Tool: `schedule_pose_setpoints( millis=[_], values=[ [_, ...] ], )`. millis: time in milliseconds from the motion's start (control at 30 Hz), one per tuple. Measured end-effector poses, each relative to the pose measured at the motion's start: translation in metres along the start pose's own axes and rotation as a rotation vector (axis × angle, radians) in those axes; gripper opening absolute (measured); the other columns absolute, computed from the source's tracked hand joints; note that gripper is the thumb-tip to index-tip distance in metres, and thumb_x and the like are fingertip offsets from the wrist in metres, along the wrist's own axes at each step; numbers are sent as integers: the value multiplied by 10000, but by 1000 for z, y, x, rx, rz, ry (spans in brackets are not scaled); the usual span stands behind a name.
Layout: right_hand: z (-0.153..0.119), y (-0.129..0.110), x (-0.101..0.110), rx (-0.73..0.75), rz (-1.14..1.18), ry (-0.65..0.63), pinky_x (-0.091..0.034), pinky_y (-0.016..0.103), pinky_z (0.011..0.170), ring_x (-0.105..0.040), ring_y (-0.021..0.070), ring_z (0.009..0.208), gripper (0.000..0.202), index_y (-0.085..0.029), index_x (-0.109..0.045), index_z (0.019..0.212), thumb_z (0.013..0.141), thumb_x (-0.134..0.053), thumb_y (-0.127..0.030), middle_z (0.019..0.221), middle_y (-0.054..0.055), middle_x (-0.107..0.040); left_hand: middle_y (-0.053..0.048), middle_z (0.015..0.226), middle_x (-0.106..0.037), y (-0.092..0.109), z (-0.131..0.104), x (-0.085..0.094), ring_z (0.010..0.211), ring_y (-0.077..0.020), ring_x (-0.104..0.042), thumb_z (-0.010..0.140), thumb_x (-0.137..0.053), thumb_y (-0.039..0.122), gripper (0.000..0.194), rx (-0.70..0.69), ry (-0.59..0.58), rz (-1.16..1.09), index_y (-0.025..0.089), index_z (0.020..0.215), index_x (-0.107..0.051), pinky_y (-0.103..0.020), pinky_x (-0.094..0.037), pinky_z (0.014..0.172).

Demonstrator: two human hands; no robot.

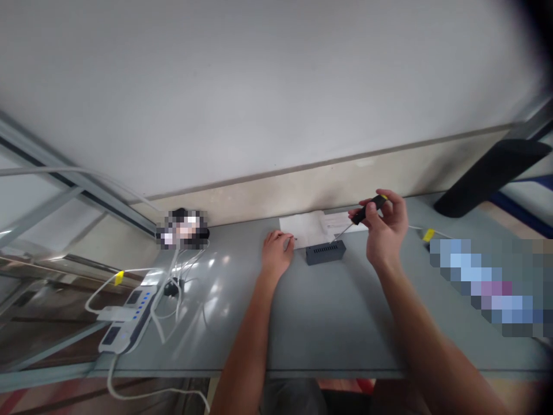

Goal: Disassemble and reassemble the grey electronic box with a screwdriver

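In my right hand [386, 227] is a screwdriver [366, 211] with a black handle, held at a slant. Its thin shaft runs down to the left, and the tip is at the top back edge of a dark grey slotted box [326, 252] on the table; whether it touches cannot be told. My left hand [277, 252] rests left of the box, at the edge of a white paper sheet [306, 227]. Thumb and forefinger are bent close together near a tiny dark speck, and what they hold, if anything, is too small to name.
A white power strip [129, 320] with tangled white cables lies on the grey table [315, 328] at left. Behind it is a partly blurred-out dark item [184, 227]. A black cylinder [490, 178] leans at the back right, and a pixelated object [488, 282] lies before it.
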State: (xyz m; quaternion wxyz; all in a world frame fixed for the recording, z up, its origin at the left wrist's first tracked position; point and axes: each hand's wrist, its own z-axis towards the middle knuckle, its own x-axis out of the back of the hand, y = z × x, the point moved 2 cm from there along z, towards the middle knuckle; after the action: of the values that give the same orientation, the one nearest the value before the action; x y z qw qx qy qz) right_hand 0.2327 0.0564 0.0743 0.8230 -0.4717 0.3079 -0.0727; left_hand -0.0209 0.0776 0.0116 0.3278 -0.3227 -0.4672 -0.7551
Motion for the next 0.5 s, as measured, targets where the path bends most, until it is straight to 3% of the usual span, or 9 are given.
schedule_pose_setpoints(
  millis=[100,167,233,367,433,500],
  values=[
    [3,-2,3,-24,32,43,-634,365,629,-706,147,588,351,-261,-607,1152,844,-760,-330,891,-24,-659,-66,1015,-686,11,1,9,1005,-220,-618,1028,-550,311,226,-30,74,-150,205,1015,-749,-397,-480,978],
    [6,-3,7,-44,47,77,-618,338,578,-681,134,550,331,-261,-607,1130,839,-746,-332,857,-37,-648,-61,1024,-681,21,0,16,952,-189,-620,1042,-521,346,257,-49,53,-301,208,1041,-738,-351,-500,926],
    [9,-1,11,-87,60,102,-594,309,521,-631,114,500,295,-259,-612,1095,834,-726,-335,801,-51,-628,-55,1043,-682,32,-2,20,884,-164,-617,1018,-567,376,240,-74,-55,-446,221,1120,-720,-310,-514,854],
    [13,6,15,-233,78,113,-576,300,470,-546,98,442,241,-251,-618,1016,812,-711,-341,699,-66,-590,-60,1116,-703,50,-9,20,952,-185,-646,847,-806,366,386,-101,-333,-555,245,1200,-710,-311,-525,882],
    [14,10,16,-280,80,116,-585,308,475,-554,103,449,247,-251,-612,1006,804,-715,-349,693,-63,-587,-56,1113,-725,52,-11,16,961,-191,-663,830,-817,323,369,-76,-391,-545,247,1180,-726,-319,-529,899],
    [13,13,16,-299,76,119,-588,308,476,-558,103,452,257,-251,-605,1004,801,-721,-357,696,-62,-586,-51,1094,-743,49,-10,11,942,-188,-673,867,-777,324,330,-15,-369,-538,239,1182,-726,-320,-539,893]
  ],
)
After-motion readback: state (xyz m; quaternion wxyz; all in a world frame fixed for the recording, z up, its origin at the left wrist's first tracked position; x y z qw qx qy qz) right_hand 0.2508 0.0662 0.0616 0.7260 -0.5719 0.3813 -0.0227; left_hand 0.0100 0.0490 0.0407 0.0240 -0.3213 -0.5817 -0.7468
